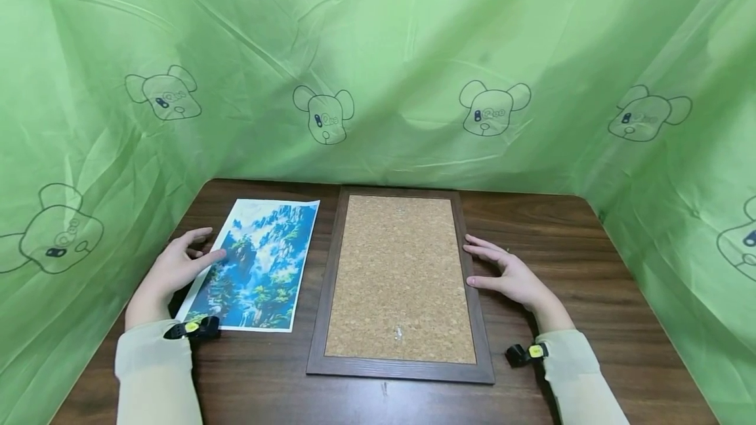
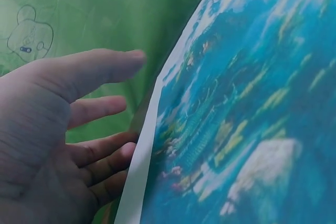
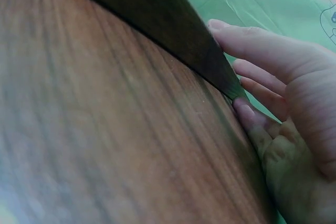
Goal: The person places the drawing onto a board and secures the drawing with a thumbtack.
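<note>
A sheet of paper printed with a blue mountain landscape (image 1: 260,267) lies flat on the left of the table. My left hand (image 1: 177,264) is at its left edge, the thumb overlapping that edge in the head view. In the left wrist view, the thumb (image 2: 100,69) is raised and spread from the other fingers, which are beside the white paper margin. A cork board (image 1: 401,274) in a dark brown wooden frame (image 1: 481,346) lies in the middle. My right hand (image 1: 508,274) touches the frame's right side with relaxed, spread fingers; the right wrist view has its fingertips against the frame's outer edge.
The brown wood-grain table (image 1: 555,228) carries both things, with a narrow strip between print and frame. Green cloth (image 1: 401,31) with cartoon animal heads hangs behind and along both sides. Each wrist wears a small black camera on a strap.
</note>
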Tool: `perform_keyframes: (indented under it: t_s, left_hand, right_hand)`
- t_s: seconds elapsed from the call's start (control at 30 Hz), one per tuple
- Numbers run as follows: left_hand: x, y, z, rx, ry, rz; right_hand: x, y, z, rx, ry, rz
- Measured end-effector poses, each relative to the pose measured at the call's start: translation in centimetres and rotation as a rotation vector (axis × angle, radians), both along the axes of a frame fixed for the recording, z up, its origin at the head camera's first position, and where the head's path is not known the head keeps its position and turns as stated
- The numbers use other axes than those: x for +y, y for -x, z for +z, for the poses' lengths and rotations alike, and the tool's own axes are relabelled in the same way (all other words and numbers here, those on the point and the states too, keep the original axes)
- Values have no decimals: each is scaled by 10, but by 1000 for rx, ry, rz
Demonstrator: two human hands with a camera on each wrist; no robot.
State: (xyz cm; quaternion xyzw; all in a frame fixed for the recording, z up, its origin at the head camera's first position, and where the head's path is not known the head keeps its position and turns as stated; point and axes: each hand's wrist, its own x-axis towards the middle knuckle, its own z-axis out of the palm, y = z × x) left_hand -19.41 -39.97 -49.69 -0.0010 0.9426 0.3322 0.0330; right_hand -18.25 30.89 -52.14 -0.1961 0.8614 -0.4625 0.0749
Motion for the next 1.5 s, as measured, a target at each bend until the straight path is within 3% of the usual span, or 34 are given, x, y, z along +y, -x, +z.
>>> perform_keyframes:
  t_s: [0.13, 0.33, 0.7, 1.17, 1.5]
  left_hand:
    - [3, 1, 2, -29, -8, -38]
    - [8, 0, 4, 0, 2, -102]
    - [14, -3, 10, -91, 20, -51]
    - [13, -1, 6, 6, 24, -6]
    - [16, -5, 16, 101, 4, 10]
  right_hand:
    - [0, -2, 1, -1, -1, -2]
    - [-2, -4, 3, -15, 14, 1]
    - [-2, -2, 5, -13, 6, -6]
    - [-1, -3, 6, -24, 2, -14]
    - [0, -3, 4, -15, -7, -9]
